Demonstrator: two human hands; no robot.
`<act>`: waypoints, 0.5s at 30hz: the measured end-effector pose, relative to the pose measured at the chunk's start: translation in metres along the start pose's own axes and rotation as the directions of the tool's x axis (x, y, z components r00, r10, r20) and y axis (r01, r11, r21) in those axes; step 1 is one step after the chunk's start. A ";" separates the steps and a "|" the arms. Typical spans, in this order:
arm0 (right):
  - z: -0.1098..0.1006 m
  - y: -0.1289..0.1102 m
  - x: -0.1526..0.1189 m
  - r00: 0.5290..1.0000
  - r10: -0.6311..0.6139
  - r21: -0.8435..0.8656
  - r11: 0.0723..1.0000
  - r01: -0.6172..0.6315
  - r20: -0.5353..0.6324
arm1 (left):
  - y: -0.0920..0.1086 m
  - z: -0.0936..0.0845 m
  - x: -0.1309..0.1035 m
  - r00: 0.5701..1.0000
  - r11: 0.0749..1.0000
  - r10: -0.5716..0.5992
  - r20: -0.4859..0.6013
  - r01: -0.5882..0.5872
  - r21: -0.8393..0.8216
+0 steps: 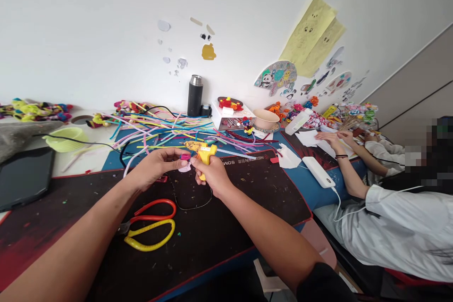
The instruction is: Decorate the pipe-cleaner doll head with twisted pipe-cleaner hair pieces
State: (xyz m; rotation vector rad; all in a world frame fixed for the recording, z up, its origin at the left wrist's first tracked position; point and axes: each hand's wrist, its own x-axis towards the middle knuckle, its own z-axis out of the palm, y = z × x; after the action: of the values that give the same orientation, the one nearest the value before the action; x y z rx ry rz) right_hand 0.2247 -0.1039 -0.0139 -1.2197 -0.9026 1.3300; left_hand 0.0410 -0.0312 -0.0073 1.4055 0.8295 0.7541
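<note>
The left hand pinches a small magenta-and-lilac soft piece between thumb and fingertips. The right hand is closed around the handle of a yellow plastic glue gun. The glue gun's nozzle points left, above and just beside the small piece. Both items are held above a black desk mat with red edging, which lies on the table.

Scissors with one red and one yellow looped handle lie on the mat, nearer the wearer than the hands; the left forearm partly hides their blades. Beyond the hands, a loose pile of multicoloured fuzzy craft stems spreads across the table. A black cylindrical flask with a silver cap stands upright behind the pile, near the wall. At the right, a co-worker in a white top sits beside the table.
</note>
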 end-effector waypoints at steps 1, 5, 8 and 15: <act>0.000 0.000 0.000 1.000 0.000 0.001 1.000 0.000 -0.001 | 0.000 0.000 0.000 1.000 1.000 -0.002 -0.001 0.002 -0.001; 0.001 0.000 -0.001 1.000 0.006 0.004 1.000 -0.006 -0.003 | 0.001 0.000 0.000 1.000 1.000 -0.011 0.001 0.011 -0.007; 0.001 0.000 -0.001 1.000 0.007 0.003 1.000 -0.007 -0.005 | 0.001 0.000 0.001 1.000 1.000 -0.004 0.002 0.004 0.005; 0.001 -0.001 -0.001 1.000 0.001 -0.002 1.000 -0.001 -0.001 | 0.002 0.001 0.000 1.000 0.999 0.004 0.001 -0.004 0.032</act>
State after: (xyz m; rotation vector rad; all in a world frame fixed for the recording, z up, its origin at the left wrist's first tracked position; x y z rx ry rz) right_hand 0.2242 -0.1048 -0.0129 -1.2223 -0.9030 1.3302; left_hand 0.0417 -0.0316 -0.0050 1.4366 0.8409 0.7461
